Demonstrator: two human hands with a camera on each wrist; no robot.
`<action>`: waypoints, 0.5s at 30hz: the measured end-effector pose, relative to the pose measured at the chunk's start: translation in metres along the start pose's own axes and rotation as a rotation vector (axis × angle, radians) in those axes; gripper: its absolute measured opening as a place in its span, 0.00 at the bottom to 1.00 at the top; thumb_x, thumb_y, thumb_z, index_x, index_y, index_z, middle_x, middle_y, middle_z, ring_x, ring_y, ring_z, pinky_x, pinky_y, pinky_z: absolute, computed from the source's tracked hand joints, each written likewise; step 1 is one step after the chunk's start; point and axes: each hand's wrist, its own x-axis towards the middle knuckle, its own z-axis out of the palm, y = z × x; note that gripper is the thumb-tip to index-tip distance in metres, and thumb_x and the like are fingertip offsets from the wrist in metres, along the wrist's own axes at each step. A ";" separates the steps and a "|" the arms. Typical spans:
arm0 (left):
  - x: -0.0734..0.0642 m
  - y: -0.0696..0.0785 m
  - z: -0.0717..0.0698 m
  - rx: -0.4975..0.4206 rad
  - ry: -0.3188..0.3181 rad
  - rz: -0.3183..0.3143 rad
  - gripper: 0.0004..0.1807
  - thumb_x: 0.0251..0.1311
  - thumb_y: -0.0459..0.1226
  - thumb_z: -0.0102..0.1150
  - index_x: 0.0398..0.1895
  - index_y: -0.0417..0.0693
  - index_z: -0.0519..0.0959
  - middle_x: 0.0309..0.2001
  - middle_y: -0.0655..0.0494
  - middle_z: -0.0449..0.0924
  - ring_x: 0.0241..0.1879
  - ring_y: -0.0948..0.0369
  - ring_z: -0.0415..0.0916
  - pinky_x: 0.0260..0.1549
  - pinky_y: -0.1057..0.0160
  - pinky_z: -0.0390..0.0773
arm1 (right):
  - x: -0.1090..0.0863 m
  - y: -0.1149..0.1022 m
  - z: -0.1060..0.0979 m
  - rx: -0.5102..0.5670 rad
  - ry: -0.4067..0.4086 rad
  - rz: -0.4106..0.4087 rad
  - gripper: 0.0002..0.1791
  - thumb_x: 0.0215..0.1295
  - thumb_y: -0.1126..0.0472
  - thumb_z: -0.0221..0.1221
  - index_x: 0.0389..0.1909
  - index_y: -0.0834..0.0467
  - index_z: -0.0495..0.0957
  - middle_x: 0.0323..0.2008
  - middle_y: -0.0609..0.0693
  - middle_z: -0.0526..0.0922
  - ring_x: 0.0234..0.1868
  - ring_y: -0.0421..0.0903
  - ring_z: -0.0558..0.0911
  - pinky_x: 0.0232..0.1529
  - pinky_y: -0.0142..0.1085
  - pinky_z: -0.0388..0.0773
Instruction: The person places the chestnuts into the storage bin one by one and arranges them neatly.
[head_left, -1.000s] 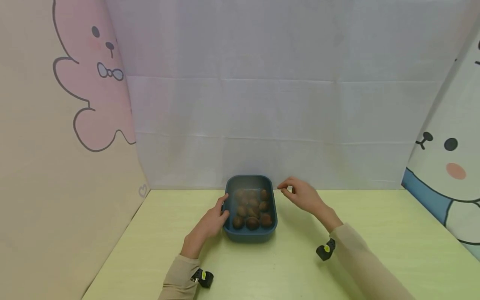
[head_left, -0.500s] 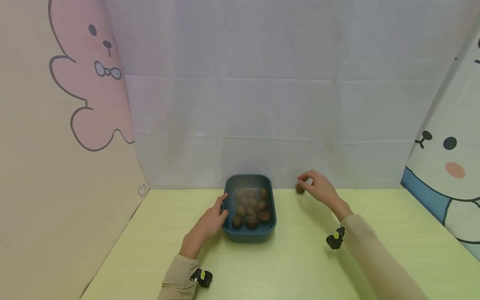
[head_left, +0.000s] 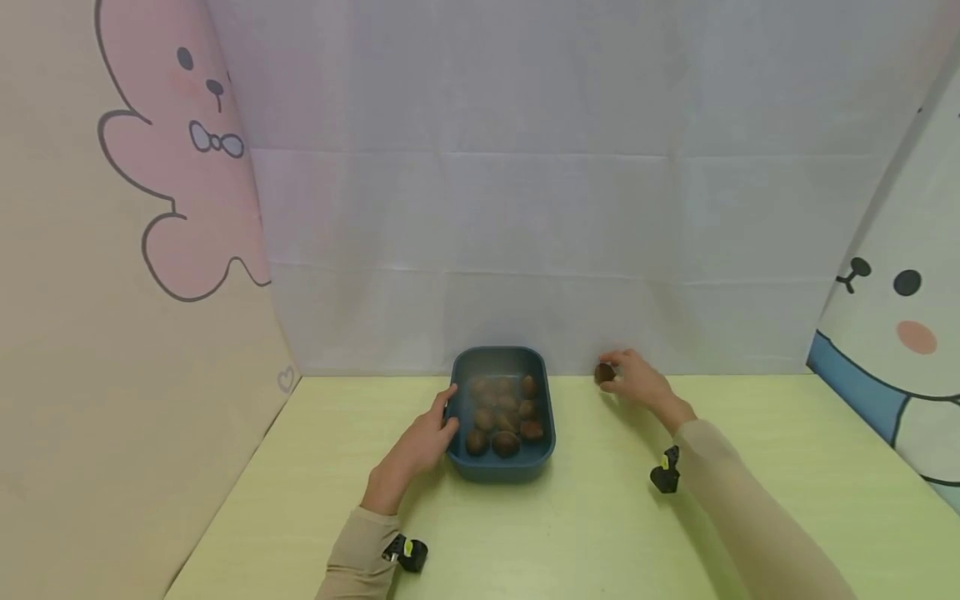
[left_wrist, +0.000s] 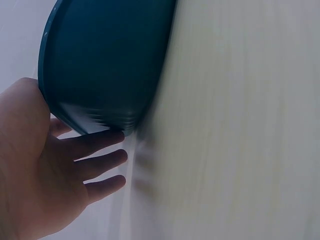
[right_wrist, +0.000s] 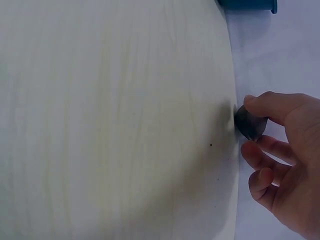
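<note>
A blue rectangular tub stands on the table against the back sheet, with several brown chestnuts inside. At its left side, my left hand holds the rim, thumb and index finger at the edge. The left wrist view shows that hand's other fingers spread along the tub's outer wall, the thumb tip hidden behind the rim. To the right of the tub, near the table's back edge, my right hand pinches one dark chestnut between thumb and fingers. Its lower fingers are loosely bent.
A white sheet hangs right behind the table's back edge. The pale yellow-green table stretches out in front. A panel with a pink cartoon animal rises on the left, another with a white one on the right.
My right hand has moved right, from beside the tub's rim to the chestnut near the back edge, and its fingers have closed round it. My left hand has stayed at the tub.
</note>
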 end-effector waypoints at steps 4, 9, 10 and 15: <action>0.001 -0.002 0.001 0.000 -0.002 0.004 0.32 0.75 0.43 0.38 0.80 0.55 0.47 0.42 0.41 0.81 0.21 0.59 0.65 0.24 0.60 0.65 | 0.006 0.007 0.006 -0.062 -0.025 0.018 0.28 0.58 0.61 0.66 0.60 0.63 0.76 0.59 0.67 0.75 0.61 0.65 0.74 0.54 0.63 0.73; 0.001 -0.003 0.002 0.005 0.002 0.008 0.32 0.75 0.43 0.38 0.80 0.56 0.48 0.44 0.41 0.81 0.20 0.60 0.64 0.24 0.60 0.66 | 0.009 0.010 0.010 -0.070 -0.027 0.070 0.25 0.57 0.60 0.65 0.57 0.60 0.78 0.55 0.62 0.79 0.56 0.61 0.78 0.51 0.61 0.74; 0.001 -0.003 0.002 0.003 -0.003 0.006 0.32 0.75 0.43 0.37 0.80 0.56 0.47 0.39 0.42 0.81 0.18 0.59 0.62 0.24 0.60 0.65 | 0.009 0.010 0.009 -0.063 -0.023 0.073 0.25 0.57 0.59 0.65 0.57 0.60 0.77 0.54 0.62 0.80 0.55 0.61 0.79 0.51 0.61 0.75; 0.000 -0.002 0.000 0.002 -0.005 0.010 0.32 0.75 0.43 0.37 0.80 0.55 0.47 0.33 0.49 0.77 0.16 0.59 0.60 0.23 0.60 0.65 | 0.003 -0.001 0.003 -0.014 0.027 0.053 0.24 0.60 0.57 0.65 0.56 0.60 0.75 0.51 0.61 0.81 0.52 0.59 0.80 0.48 0.60 0.75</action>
